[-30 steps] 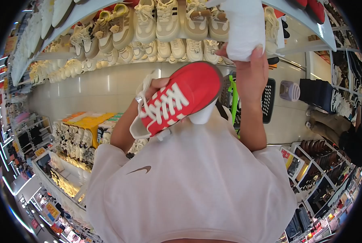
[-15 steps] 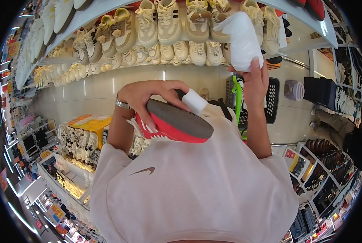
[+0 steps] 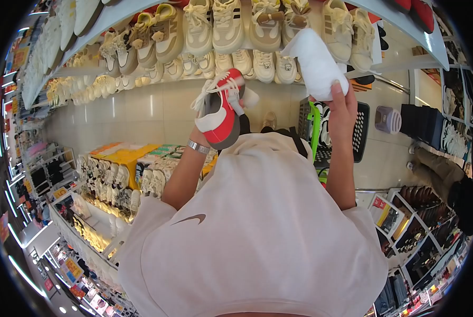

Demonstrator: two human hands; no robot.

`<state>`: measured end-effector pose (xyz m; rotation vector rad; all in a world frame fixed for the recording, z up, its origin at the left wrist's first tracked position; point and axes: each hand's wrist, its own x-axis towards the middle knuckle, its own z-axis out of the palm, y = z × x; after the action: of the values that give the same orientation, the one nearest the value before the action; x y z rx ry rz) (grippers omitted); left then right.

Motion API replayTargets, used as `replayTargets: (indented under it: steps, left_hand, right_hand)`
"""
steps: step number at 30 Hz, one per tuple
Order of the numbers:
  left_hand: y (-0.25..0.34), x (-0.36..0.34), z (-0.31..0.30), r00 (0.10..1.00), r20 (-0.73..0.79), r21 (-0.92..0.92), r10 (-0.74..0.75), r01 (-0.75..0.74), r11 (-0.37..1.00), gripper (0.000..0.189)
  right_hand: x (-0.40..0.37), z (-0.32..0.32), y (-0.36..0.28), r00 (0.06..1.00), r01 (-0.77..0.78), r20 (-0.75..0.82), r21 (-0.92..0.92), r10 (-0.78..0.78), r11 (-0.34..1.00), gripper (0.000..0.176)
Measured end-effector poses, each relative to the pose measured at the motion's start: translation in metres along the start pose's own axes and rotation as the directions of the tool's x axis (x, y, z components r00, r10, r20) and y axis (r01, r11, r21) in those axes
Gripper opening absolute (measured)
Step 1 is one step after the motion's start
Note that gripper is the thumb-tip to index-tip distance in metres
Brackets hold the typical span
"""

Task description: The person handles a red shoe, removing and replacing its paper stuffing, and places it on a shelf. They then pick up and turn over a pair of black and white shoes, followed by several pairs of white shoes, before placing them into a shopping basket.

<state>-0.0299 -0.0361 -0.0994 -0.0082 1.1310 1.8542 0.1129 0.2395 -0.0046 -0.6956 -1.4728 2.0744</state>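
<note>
My left hand [image 3: 198,136], mostly hidden behind it, is closed on a red sneaker [image 3: 225,124] with white laces, a white heel patch and a dark sole. The sneaker stands tilted, its opening facing up toward me. Just right of the sneaker shows a small white wad [image 3: 251,99]; whether my left fingers hold it is hidden. In my right hand [image 3: 341,105] is a wad of white paper [image 3: 321,66], gripped at its lower end, with a loose flap at the top. It is raised in front of the shoe shelf.
Pale sneakers [image 3: 228,26] line the shelf [image 3: 65,58] ahead, with more below. A dark basket [image 3: 359,132] with a green handle [image 3: 314,127] holds shoes near my right arm. A stool [image 3: 387,120] stands farther right, and another person's legs [image 3: 432,169] show beyond.
My left hand has turned the red sneaker from sole-up to opening-up and moved it forward, toward the shelf. The paper wad in my right hand has shifted slightly down and right.
</note>
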Motion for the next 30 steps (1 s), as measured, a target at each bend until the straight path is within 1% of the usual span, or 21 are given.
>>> replayTargets:
  steps: [1,2,3,4,5,7,9,11,12,13,15,17,19,20,21,23,24,26,27,29,30]
  left_hand:
    - [-0.001,-0.008,0.011,0.961,-0.035,-0.709,-0.276,0.171,0.684,0.051]
    - [-0.008,-0.009,0.016,0.961,-0.043,-0.715,-0.275,0.163,0.680,0.051]
    - [-0.014,-0.009,0.021,0.985,-0.092,-0.515,-0.148,0.080,0.853,0.050]
    - [-0.018,-0.010,0.024,0.994,-0.107,-0.280,-0.011,-0.019,0.960,0.049]
    - [-0.019,-0.009,0.022,0.993,-0.114,-0.284,-0.006,-0.027,0.958,0.049]
    - [-0.021,-0.004,0.015,0.984,-0.032,-0.566,-0.177,0.128,0.814,0.047]
    - [-0.018,-0.001,0.020,0.987,0.006,-0.571,-0.163,0.137,0.810,0.046]
    - [0.001,-0.007,0.046,0.980,-0.163,-0.487,-0.113,0.020,0.873,0.047]
    - [0.003,-0.005,0.050,0.968,-0.231,-0.465,-0.096,-0.023,0.885,0.051]
    - [0.007,-0.005,0.054,0.968,-0.230,-0.467,-0.096,-0.023,0.884,0.051]
    - [0.017,-0.008,0.065,0.965,-0.249,-0.344,0.078,-0.163,0.925,0.056]
    - [0.022,-0.010,0.069,0.962,-0.258,-0.346,0.088,-0.177,0.921,0.062]
    - [0.021,-0.006,0.061,0.965,-0.204,-0.315,0.163,-0.223,0.923,0.064]
    - [0.021,-0.006,0.060,0.963,-0.204,-0.321,0.176,-0.236,0.917,0.062]
    - [0.026,-0.010,0.068,0.964,-0.201,-0.323,0.175,-0.234,0.917,0.062]
    - [0.037,-0.015,0.086,0.925,-0.272,-0.259,0.265,-0.336,0.906,0.052]
    - [0.036,-0.014,0.087,0.926,-0.269,-0.261,0.264,-0.334,0.906,0.052]
    - [0.036,-0.014,0.086,0.881,-0.363,-0.164,0.303,-0.380,0.910,0.052]
    - [0.036,-0.014,0.084,0.881,-0.362,-0.165,0.303,-0.381,0.910,0.052]
    - [0.033,-0.014,0.079,0.852,-0.351,-0.032,0.390,-0.427,0.904,0.049]
    - [0.030,-0.012,0.077,0.851,-0.352,-0.033,0.390,-0.428,0.903,0.049]
  right_hand:
    - [-0.001,0.002,-0.001,1.000,-0.020,0.013,-0.019,0.020,1.000,0.046]
    - [-0.001,0.005,-0.002,0.999,-0.040,0.029,-0.038,0.041,0.998,0.044]
    - [-0.002,0.006,-0.002,0.998,-0.046,0.039,-0.041,0.048,0.998,0.044]
    - [-0.002,0.006,-0.003,0.995,-0.073,0.059,-0.084,0.078,0.994,0.041]
    - [-0.002,0.007,-0.003,0.991,-0.096,0.078,-0.127,0.106,0.987,0.037]
    - [0.000,0.006,-0.008,0.979,-0.109,0.150,-0.188,0.138,0.976,0.035]
    - [0.001,0.006,-0.014,0.962,-0.115,0.214,-0.251,0.171,0.961,0.032]
    - [-0.001,0.007,-0.021,0.902,-0.150,0.336,-0.347,0.272,0.926,0.028]
    - [0.000,0.009,-0.027,0.872,-0.198,0.351,-0.385,0.341,0.902,0.027]
    - [-0.002,0.010,-0.031,0.872,-0.197,0.351,-0.387,0.341,0.901,0.027]
    - [-0.006,0.012,-0.039,0.826,-0.151,0.396,-0.530,0.401,0.834,0.028]
    - [-0.009,0.017,-0.050,0.829,-0.119,0.385,-0.588,0.406,0.800,0.033]
    - [-0.012,0.022,-0.057,0.815,0.046,0.432,-0.713,0.386,0.700,0.038]
    - [-0.015,0.025,-0.055,0.843,0.122,0.431,-0.736,0.322,0.666,0.042]
    - [-0.018,0.030,-0.058,0.844,0.121,0.429,-0.738,0.323,0.664,0.042]
    - [-0.020,0.038,-0.064,0.874,0.118,0.350,-0.825,0.336,0.553,0.041]
    - [-0.022,0.040,-0.063,0.876,0.116,0.347,-0.826,0.336,0.551,0.041]
    - [-0.025,0.045,-0.057,0.910,0.205,0.340,-0.866,0.236,0.457,0.043]
    - [-0.026,0.048,-0.055,0.910,0.205,0.340,-0.866,0.236,0.455,0.043]
    - [-0.031,0.056,-0.050,0.929,0.232,0.324,-0.887,0.179,0.400,0.045]
    - [-0.033,0.059,-0.044,0.928,0.234,0.326,-0.887,0.180,0.399,0.045]
